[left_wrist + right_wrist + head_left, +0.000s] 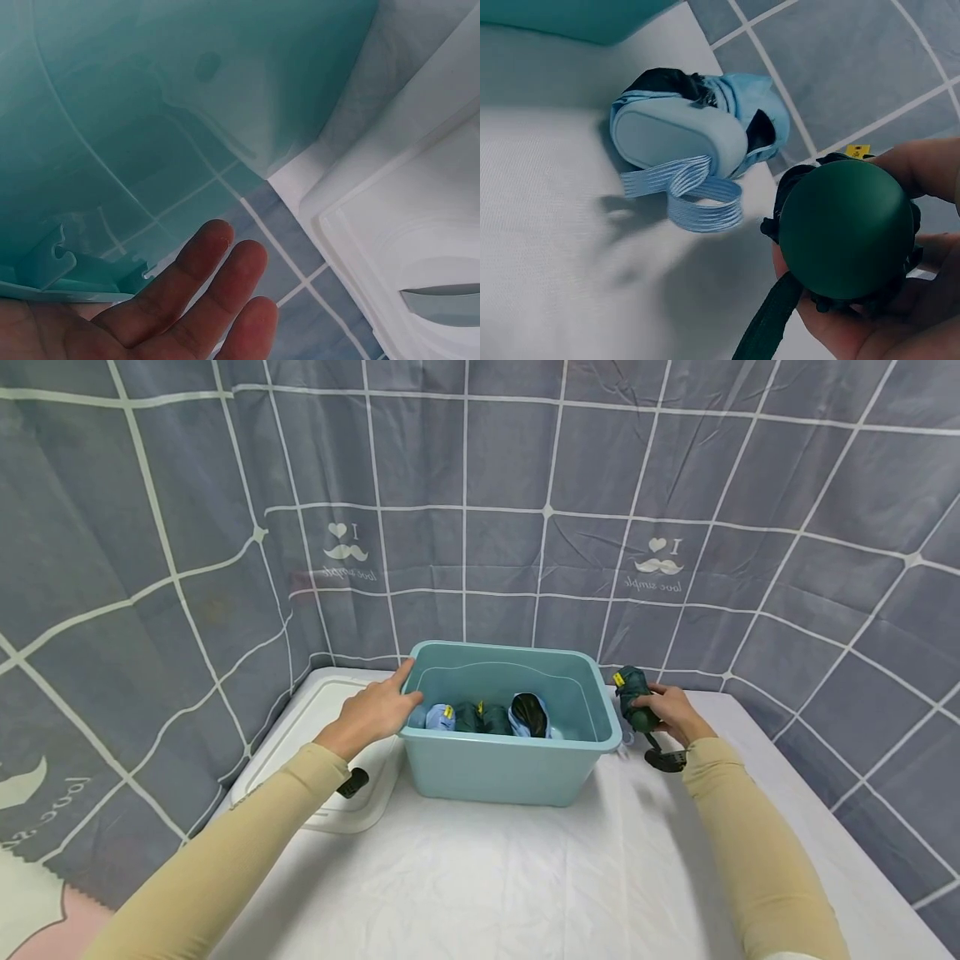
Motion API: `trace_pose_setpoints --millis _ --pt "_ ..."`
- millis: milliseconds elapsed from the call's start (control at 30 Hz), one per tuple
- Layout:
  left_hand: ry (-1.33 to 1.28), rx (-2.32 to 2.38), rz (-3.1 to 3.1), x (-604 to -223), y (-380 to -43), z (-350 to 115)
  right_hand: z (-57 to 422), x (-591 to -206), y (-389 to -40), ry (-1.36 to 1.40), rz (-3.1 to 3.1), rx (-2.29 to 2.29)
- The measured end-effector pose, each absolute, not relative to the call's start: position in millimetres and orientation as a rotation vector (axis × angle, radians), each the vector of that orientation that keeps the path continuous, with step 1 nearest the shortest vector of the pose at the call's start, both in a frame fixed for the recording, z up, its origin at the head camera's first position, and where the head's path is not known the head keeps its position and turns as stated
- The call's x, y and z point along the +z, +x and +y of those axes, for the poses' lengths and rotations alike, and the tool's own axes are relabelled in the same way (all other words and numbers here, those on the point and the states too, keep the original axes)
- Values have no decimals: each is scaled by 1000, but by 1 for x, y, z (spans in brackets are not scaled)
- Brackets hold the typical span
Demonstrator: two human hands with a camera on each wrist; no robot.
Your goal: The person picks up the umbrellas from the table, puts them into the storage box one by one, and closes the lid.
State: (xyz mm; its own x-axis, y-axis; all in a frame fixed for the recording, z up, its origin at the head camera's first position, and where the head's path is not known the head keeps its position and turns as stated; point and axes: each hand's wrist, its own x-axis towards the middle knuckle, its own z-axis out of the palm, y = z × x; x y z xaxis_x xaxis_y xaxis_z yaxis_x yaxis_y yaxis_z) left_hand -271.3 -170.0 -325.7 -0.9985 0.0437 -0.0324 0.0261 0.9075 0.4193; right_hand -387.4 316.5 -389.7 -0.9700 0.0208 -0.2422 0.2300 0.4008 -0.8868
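A folded dark green umbrella point(634, 693) with a round-ended handle is in my right hand point(677, 713), to the right of the teal plastic bin point(495, 768). Fingers and thumb curl round its side, and its dark strap hangs down. My left hand point(375, 712) is at the bin's left rim, its fingers extended along the outside in the left wrist view. Inside the bin stand a light blue umbrella point(441, 718), green umbrellas point(495, 720) and a blue-and-black bundle point(529, 717). A light blue folded umbrella point(676, 139) with a looped strap lies on the table by the bin.
A white lid point(375, 795) lies left of the bin, partly under my left arm. White cloth covers the table point(480, 877). A grey checked curtain point(502, 460) surrounds the back and sides close behind the bin.
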Motion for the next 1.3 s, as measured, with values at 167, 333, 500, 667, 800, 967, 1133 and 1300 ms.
trace_pose_setpoints --millis 167,333,500,667,800,967,1133,1300 --pt "57 664 3030 -326 -271 -170 319 -381 -384 195 2461 -1619" --pt "56 669 3029 -327 -272 -170 317 -374 -380 172 2475 -1629" --pt "51 678 3027 -326 -271 -171 315 -365 -377 144 2513 -1590" --pt "49 678 3022 -326 -271 -171 314 -353 -372 119 2508 -1582" --pt "51 679 3025 -326 -271 -171 312 -344 -368 119 2522 -1571" --pt "50 678 3022 -326 -271 -171 307 -332 -361 88 2566 -1529" --pt "45 680 3020 -326 -270 -170 300 -314 -351 45 2636 -1462" --pt "44 683 3019 -325 -270 -170 293 -298 -343 2 2699 -1374"
